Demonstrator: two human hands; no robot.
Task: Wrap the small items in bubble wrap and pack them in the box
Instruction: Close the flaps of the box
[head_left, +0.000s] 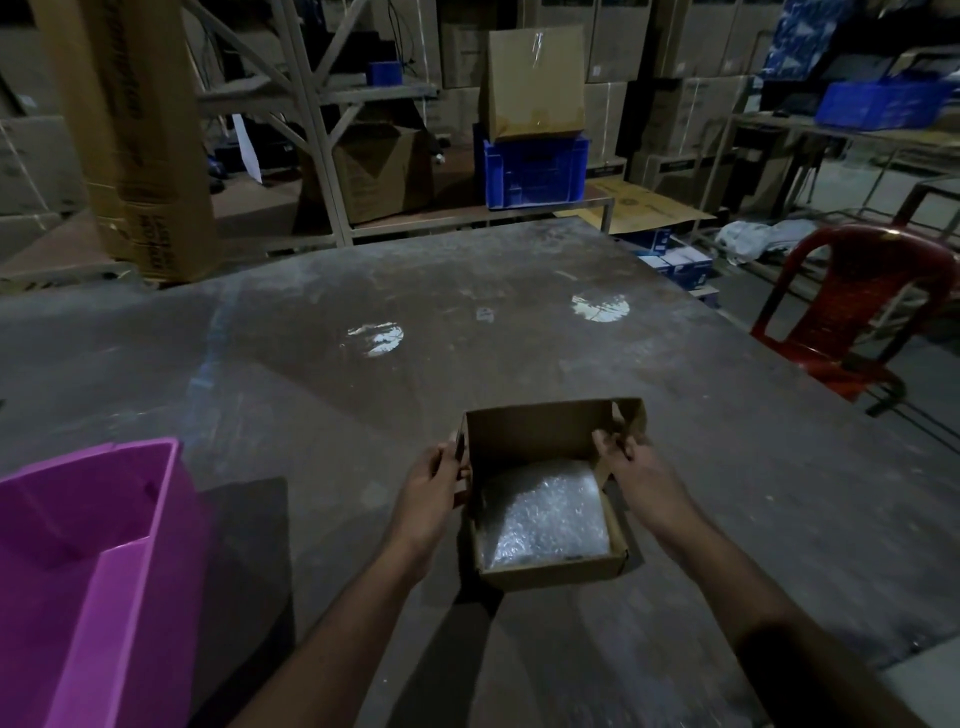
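Looking forward and down from head height, wide-angle, straight lines bowing toward the edges. Facing across a grey table (519, 322) toward shelving (311, 130) stacked with cartons at the far side. Sitting close over both forearms, which are entering from the bottom edge, with the left hand (431, 483) and right hand (631, 467) at lower centre on a small cardboard box (550, 569). Catching a purple bin (88, 545) at lower left and a red chair (857, 306) at right. Only one view, so nothing being shared.
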